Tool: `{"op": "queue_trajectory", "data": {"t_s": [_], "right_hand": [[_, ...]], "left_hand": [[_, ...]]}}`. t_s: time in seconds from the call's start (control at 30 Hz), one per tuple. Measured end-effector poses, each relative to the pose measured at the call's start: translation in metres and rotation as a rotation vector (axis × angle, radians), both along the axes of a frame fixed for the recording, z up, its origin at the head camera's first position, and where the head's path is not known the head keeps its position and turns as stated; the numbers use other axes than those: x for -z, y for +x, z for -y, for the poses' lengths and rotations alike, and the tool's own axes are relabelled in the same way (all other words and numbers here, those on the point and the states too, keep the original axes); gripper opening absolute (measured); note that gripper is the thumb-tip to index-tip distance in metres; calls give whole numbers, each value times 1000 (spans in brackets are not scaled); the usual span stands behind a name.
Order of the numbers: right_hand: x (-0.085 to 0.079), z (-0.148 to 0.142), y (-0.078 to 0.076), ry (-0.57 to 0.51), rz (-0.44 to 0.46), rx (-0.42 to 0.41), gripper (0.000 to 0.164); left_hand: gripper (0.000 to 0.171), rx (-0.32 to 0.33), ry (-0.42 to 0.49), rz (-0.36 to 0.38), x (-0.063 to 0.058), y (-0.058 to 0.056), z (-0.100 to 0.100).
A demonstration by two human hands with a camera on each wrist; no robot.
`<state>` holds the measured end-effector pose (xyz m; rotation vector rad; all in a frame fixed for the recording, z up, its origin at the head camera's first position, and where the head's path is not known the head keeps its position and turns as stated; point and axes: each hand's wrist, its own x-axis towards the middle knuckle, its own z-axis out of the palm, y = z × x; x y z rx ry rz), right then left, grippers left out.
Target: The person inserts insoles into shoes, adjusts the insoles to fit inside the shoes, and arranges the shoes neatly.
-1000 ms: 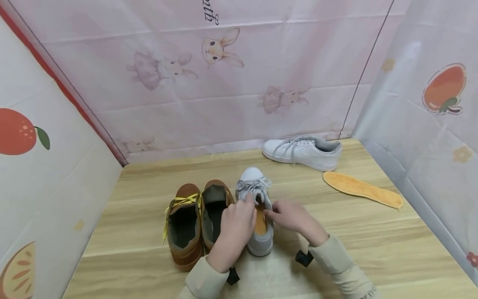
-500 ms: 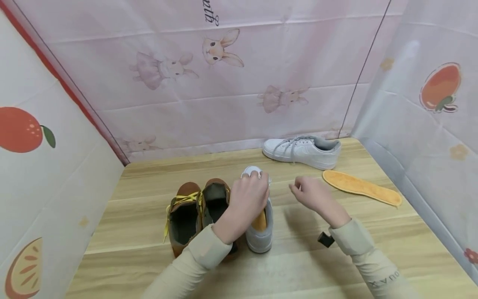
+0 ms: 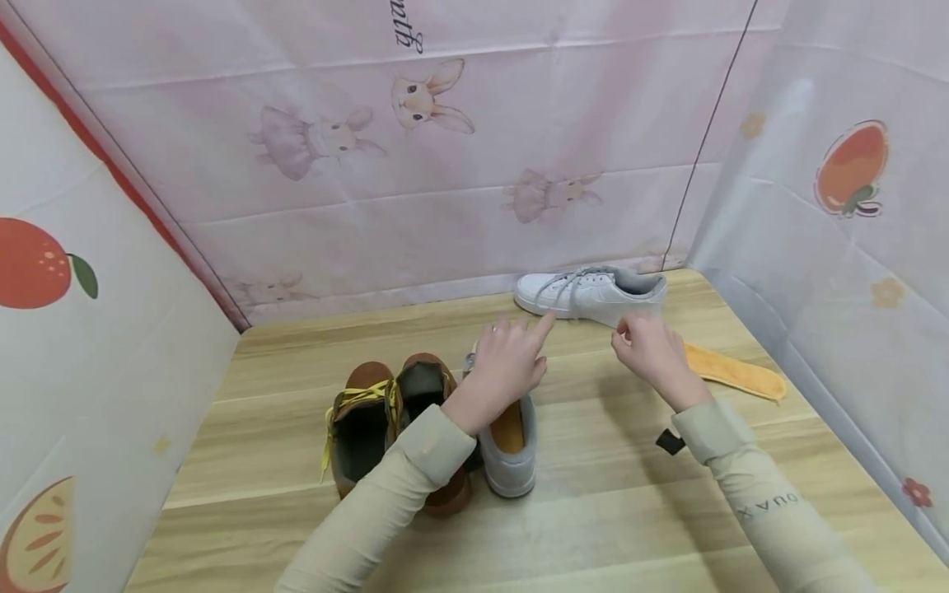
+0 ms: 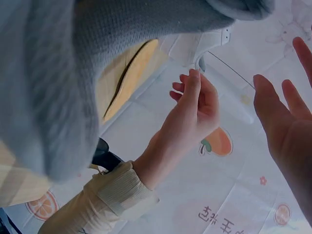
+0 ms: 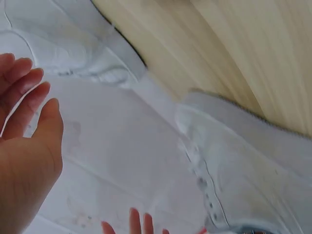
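**Holding a loose left hand (image 3: 507, 362) over the near white shoe (image 3: 511, 480)**

Gripping nothing with the left hand: stretching the index finger forward, setting the thumb apart, and hiding the front of the near white shoe in the head view. Being unable to tell there whether touching the shoe underneath.

Hanging the right hand (image 3: 652, 352) in the air, well to the right of that shoe, likewise gripping nothing. Curling its fingers loosely, with the thumb close to them in the left wrist view. Overlapping one end of the loose insole (image 3: 737, 373) in the head view, and showing a small black piece (image 3: 670, 442) by the right cuff (image 3: 712, 432).

Standing the near white shoe upright on the wooden table (image 3: 608, 527), heel toward the person, with an orange insole (image 3: 508, 430) lying inside. Showing brown shoes (image 3: 371, 375) with yellow laces (image 3: 366, 394) just to its left, partly hidden behind the left sleeve (image 3: 385, 486).

Showing the far white shoe (image 3: 552, 290) sideways near the back sheet (image 3: 460, 206), pointing its toe left.
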<state>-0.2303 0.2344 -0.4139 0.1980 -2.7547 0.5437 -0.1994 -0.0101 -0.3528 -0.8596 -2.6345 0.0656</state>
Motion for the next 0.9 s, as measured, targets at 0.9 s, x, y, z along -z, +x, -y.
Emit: {"op": "queue_trajectory", "data": {"t_s": [0.9], "right_hand": [[11,-39,-72,311,-155,-59,8]], "left_hand": [[96,41,-70,465,8,-61,-33]]}}
